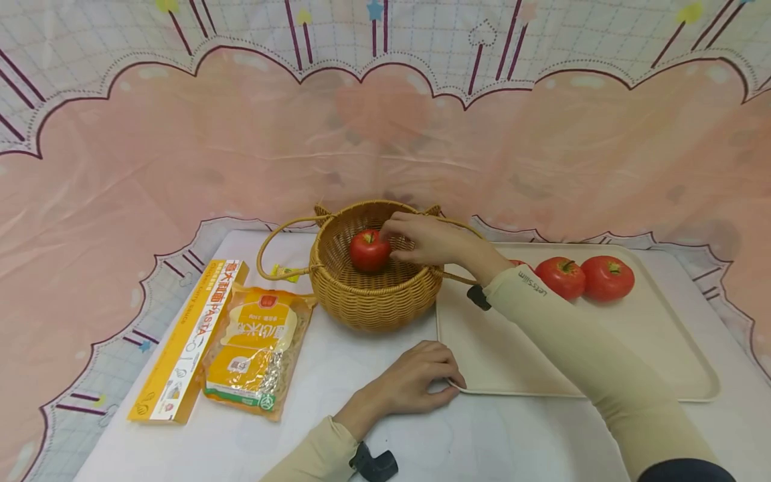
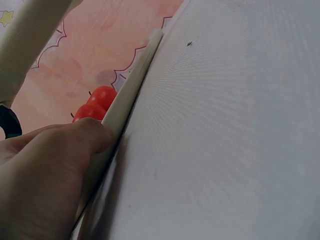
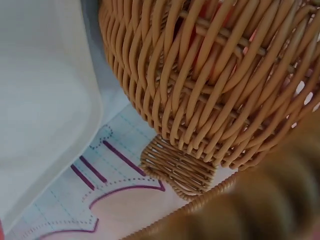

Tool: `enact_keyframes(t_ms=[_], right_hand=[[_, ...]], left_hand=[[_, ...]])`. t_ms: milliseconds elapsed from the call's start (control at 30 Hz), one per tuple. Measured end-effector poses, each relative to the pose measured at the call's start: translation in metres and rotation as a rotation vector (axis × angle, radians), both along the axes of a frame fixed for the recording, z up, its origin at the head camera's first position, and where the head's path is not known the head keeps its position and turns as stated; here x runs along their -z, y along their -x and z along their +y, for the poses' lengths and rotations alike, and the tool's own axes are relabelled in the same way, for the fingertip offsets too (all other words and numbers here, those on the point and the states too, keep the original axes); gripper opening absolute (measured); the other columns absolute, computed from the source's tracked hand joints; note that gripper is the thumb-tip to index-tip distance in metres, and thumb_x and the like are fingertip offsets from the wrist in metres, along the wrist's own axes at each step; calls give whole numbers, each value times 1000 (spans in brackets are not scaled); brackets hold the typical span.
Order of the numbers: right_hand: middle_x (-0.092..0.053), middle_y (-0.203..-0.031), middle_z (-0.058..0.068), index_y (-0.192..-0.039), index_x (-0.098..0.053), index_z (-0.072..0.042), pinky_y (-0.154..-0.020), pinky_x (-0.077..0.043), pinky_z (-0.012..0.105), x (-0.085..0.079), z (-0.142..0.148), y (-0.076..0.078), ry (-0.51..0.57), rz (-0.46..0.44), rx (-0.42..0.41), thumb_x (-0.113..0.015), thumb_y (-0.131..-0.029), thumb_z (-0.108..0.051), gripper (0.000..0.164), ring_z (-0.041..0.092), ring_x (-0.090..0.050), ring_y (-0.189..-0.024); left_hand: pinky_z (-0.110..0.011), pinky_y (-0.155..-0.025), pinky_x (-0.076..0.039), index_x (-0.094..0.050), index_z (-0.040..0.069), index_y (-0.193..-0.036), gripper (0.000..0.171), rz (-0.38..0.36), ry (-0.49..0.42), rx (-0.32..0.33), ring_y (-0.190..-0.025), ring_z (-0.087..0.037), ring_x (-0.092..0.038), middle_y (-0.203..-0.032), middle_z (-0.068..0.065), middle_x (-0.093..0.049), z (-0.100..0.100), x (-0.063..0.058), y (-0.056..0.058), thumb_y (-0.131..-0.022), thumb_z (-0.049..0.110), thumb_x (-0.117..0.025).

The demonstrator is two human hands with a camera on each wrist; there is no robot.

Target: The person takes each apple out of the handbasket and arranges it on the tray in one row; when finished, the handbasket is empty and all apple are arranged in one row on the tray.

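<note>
My right hand (image 1: 430, 239) reaches over the rim of a woven wicker basket (image 1: 376, 304). Its fingertips are at the right side of a red apple (image 1: 369, 252) inside, with the thumb a little apart from the fruit. In the right wrist view the basket (image 3: 200, 90) fills the upper right, and red shows through the weave. My left hand (image 1: 415, 378) grips the near left corner of a cream tray (image 1: 512, 355); in the left wrist view its fingers lie at the tray's rim (image 2: 131, 90).
Red apples (image 1: 608, 278) sit along the tray's far side, one mostly hidden by the right sleeve. Left of the basket lie a yellow pasta box (image 1: 187, 341) and an orange-and-clear food bag (image 1: 259, 348). A small yellow packet (image 1: 284, 273) lies by the basket's left handle (image 1: 265, 248).
</note>
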State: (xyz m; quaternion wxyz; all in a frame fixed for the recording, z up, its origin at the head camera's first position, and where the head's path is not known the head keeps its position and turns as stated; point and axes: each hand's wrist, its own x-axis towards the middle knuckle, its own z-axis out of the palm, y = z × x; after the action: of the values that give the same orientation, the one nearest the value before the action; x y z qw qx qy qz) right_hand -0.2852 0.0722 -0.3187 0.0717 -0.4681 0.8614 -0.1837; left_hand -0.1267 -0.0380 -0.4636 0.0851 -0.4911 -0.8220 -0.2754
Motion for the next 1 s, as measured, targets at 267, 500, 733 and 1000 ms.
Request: enact_keyframes(t_ms=[267, 500, 733, 1000], right_hand=[[-51, -120, 7, -123, -55, -13, -99, -45, 38, -1, -13, 2, -114, 38, 12, -62, -91, -25, 35, 22, -52, -113], [-47, -123, 9, -128, -51, -15, -100, -44, 40, 2, -22, 4, -187, 29, 17, -64, -89, -27, 43, 24, -52, -113], [-43, -127, 8, -134, -46, -19, -101, -44, 39, 3, -27, 6, -255, 25, 53, -65, -89, -31, 50, 24, -52, -114], [-32, -139, 13, -142, -37, -19, -104, -42, 43, 12, -38, 9, -293, 12, 42, -66, -88, -28, 62, 32, -50, -120]], left_hand=[[-18, -100, -37, -70, 28, -92, 9, -18, 1, -7, -97, 1, -52, -90, 16, -58, -2, 0, -1, -86, 23, -65], [-18, -100, -37, -70, 27, -92, 9, -8, -16, 5, -97, 0, -52, -90, 16, -58, -3, 1, 0, -86, 23, -65], [-18, -101, -36, -70, 27, -92, 8, 4, -10, 5, -97, 0, -52, -90, 16, -58, -4, 1, 1, -86, 23, -65], [-18, -103, -35, -70, 27, -92, 9, -13, -13, 7, -97, 0, -52, -90, 16, -58, -2, 2, 0, -86, 23, -65]])
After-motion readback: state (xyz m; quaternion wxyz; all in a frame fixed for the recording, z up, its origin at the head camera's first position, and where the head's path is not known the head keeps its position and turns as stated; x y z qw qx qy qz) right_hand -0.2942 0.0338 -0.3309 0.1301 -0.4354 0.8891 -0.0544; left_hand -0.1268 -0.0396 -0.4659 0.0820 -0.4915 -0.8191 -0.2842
